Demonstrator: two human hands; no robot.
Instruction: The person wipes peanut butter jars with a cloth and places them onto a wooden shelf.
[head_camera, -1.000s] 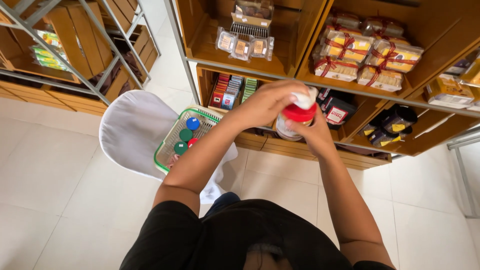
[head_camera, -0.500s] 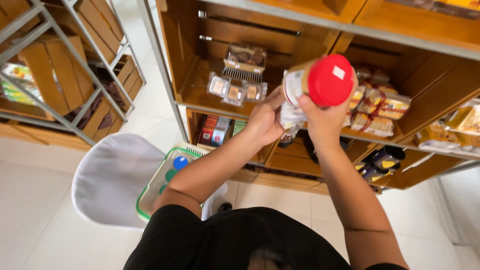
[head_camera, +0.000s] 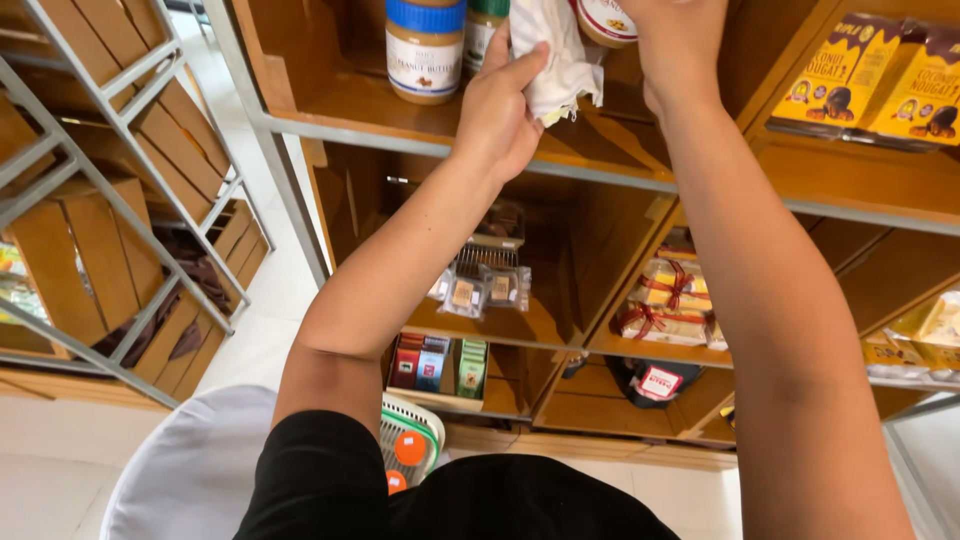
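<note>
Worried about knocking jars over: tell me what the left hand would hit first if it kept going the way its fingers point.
The left hand already presses the white cloth. Straight on, up into the shelf, it would probably meet the green-lidded jar beside the blue-lidded peanut butter jar, though depth is unclear.

Wooden shelf unit (head_camera: 330, 105) with metal-edged boards, bearing goods: a blue-lidded jar (head_camera: 425, 45) is standing on the top board, small clear packets (head_camera: 480, 290) are lying on the middle board, and ribbon-tied boxes (head_camera: 665, 310) are sitting alongside.

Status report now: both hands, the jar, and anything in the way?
Left hand on white cloth. Right hand holds jar at shelf. Blue-lidded jar stands beside.
</note>
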